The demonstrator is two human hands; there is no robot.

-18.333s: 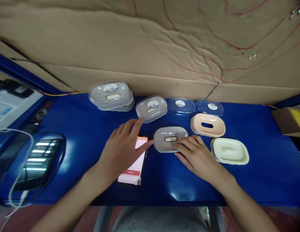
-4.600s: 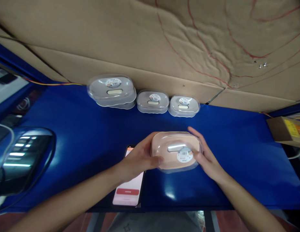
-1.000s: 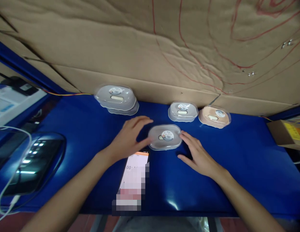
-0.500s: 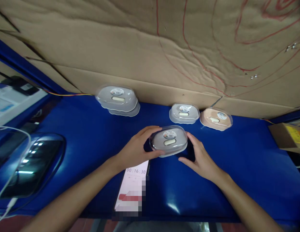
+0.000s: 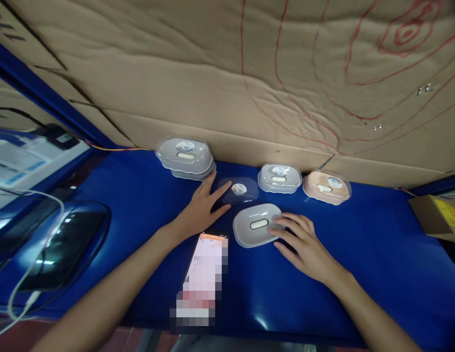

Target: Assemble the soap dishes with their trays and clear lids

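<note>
A grey soap dish (image 5: 251, 235) lies uncovered on the blue table, its pale oval insert showing in the middle. My right hand (image 5: 304, 244) is at its right end, fingers apart and fingertips over the rim, thumb beside it. The clear lid (image 5: 245, 196), with a round label, rests on the table just behind the dish. My left hand (image 5: 198, 208) is spread open at the lid's left side, index finger at its edge; whether it presses on the lid I cannot tell.
Stacked lidded grey dishes (image 5: 185, 156) stand at the back left. A lidded grey dish (image 5: 280, 178) and a lidded peach dish (image 5: 328, 188) are at the back right. A phone (image 5: 203, 264) lies in front, a dark tablet (image 5: 69, 249) with cables at left, a cardboard box (image 5: 430, 215) at right.
The clear lid has come off the grey dish and now lies behind it. My left hand has moved back and left from the dish; my right hand's fingers now reach over its rim.
</note>
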